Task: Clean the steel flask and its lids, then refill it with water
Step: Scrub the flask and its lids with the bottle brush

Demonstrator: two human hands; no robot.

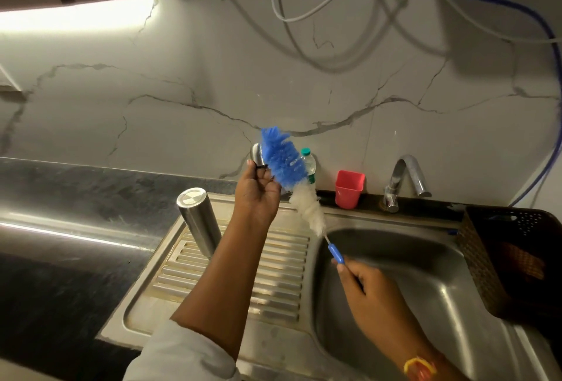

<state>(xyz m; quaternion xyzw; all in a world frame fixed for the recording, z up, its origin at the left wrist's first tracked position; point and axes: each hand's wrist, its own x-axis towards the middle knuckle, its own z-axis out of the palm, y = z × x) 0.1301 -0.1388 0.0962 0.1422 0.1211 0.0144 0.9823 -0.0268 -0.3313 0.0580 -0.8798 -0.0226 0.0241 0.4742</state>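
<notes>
My right hand (362,283) grips the blue-and-white bristled bottle brush (292,179) by its handle, frame centre; left hand (258,192) pinches a small black ring beside a steel lid (256,154).

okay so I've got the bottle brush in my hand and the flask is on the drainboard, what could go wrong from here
The steel flask stands upside down on the ribbed drainboard, close to your left forearm; a bump could topple it. The bottle brush, held by your right hand, is raised near the small plastic bottle and red cup, so swinging it might knock them.

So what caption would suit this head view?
Right hand holds a bottle brush over the sink; steel flask stands upside down on the drainboard.
</notes>
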